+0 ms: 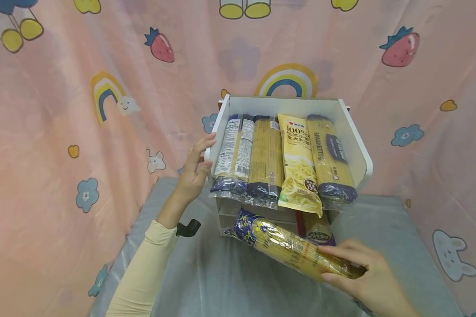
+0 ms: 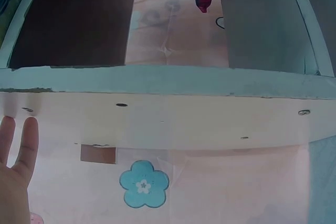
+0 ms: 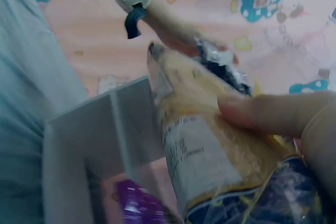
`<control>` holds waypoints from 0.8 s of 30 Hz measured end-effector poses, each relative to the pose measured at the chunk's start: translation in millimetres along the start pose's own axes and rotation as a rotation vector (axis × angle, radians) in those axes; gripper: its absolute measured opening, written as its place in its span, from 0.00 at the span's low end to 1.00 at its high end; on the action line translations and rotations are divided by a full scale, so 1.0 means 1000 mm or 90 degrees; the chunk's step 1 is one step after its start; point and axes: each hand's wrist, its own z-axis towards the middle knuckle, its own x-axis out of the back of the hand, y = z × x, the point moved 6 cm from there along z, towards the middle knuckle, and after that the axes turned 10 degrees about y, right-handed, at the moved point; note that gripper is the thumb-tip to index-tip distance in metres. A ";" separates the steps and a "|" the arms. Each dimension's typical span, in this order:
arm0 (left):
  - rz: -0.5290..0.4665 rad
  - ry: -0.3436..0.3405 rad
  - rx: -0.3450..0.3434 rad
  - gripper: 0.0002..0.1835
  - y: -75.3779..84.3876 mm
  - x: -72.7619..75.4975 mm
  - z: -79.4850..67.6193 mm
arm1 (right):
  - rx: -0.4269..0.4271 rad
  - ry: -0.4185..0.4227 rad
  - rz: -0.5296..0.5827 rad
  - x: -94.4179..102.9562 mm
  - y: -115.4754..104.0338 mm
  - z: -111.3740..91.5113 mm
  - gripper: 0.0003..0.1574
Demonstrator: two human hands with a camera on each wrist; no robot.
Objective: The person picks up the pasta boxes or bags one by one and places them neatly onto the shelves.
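Observation:
My right hand (image 1: pixel 366 270) grips one end of a clear packet of spaghetti (image 1: pixel 285 244) with dark blue, patterned ends. The packet slants in front of a white shelf unit (image 1: pixel 358 154), its far end up and to the left. In the right wrist view my thumb (image 3: pixel 262 114) presses on the wrapper beside a white label. My left hand (image 1: pixel 192 174) touches the left side of the unit's upper tray; the left wrist view shows two straight fingers (image 2: pixel 27 148) against that panel. Several pasta packets lie side by side on the tray, among them a yellow one (image 1: pixel 299 165).
Below the tray, another pasta packet (image 1: pixel 317 229) with a purple end pokes out of a lower compartment. The unit stands on a grey-blue cloth (image 1: pixel 206 273). A pink patterned curtain (image 1: pixel 115 185) hangs behind and on both sides.

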 end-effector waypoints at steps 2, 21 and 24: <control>-0.001 0.003 -0.002 0.36 0.000 0.000 0.000 | -0.043 0.016 -0.024 -0.006 0.008 -0.004 0.34; -0.014 0.006 0.004 0.35 0.000 0.000 0.000 | -0.280 0.204 -0.068 -0.052 0.024 -0.009 0.20; -0.016 0.003 0.005 0.35 -0.001 0.000 0.000 | -0.272 0.246 -0.059 -0.058 0.022 -0.007 0.20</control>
